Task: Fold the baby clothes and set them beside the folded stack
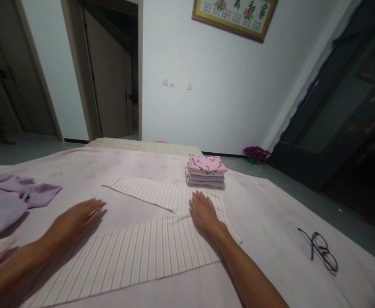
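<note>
1. The striped trousers (136,252) lie across the centre and lower left of the frame, legs spread apart: one runs toward the lower left corner, the other toward the left above it, and the waist end is at centre right.
2. The right hand (203,210) rests palm down near the waist end, fingers extended close together, its grip spread flat and grasping nothing. Light, even pressure there should anchor the cloth; pushing hard would probably ruck the stripes.
3. The left hand (83,216) is also palm down, beside the gap between the legs, with its fingers nearly straight and its grip empty. Whether it touches anything below is hard to tell. For smoothing, long strokes from the waist along each leg would likely work best, keeping the stripes straight.
4. Under the trousers spreads a pale pink sheet (264,222). Any wrinkle in it could show through, so it is best kept taut too.
5. Just beyond the waist end stands a neat stack of folded clothes (206,172), pink on top; a sleeve or wrist should not nudge it.
6. At the left edge lies a crumpled purple garment (1,205); at lower right, glasses (324,252), well apart from both hands.
</note>
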Tool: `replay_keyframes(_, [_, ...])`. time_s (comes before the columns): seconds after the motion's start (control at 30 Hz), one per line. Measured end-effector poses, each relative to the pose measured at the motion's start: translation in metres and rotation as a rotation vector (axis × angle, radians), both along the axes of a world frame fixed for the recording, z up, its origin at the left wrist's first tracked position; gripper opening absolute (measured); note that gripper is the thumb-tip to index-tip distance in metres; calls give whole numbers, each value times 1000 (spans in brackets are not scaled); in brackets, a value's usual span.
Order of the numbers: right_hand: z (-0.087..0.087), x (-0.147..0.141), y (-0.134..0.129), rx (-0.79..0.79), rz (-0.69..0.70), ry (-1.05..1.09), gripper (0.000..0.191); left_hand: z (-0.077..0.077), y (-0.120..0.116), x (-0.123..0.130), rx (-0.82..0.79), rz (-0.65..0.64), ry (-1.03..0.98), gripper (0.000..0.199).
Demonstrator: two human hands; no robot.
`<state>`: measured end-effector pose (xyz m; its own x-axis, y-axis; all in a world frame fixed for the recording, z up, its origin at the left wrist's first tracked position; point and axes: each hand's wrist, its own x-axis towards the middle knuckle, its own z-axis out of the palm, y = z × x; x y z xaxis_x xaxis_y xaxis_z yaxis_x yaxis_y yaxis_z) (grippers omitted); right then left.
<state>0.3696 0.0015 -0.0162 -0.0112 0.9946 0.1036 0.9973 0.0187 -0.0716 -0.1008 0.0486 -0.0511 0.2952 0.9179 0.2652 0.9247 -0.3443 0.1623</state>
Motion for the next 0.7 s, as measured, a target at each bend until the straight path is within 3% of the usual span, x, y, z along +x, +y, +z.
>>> replay_keyframes(0.13, [2,-7,21,-103,91,12,51,11,52,86,-28,-233,-45,65])
replay_keyframes(0.27, [-7,21,35,-141,-18,17,61,3,100,122,-43,-349,35,60])
replay_keyframes(0.33, [-14,42,38,-138,-65,0,66,-8,117,123,-49,-313,87,57])
replay_keyframes(0.47, [-26,77,42,-117,-124,-34,71,-25,139,104,-65,-118,157,63])
replay_keyframes(0.7, [-35,87,47,-73,-168,-70,70,-21,167,61,-170,52,163,67])
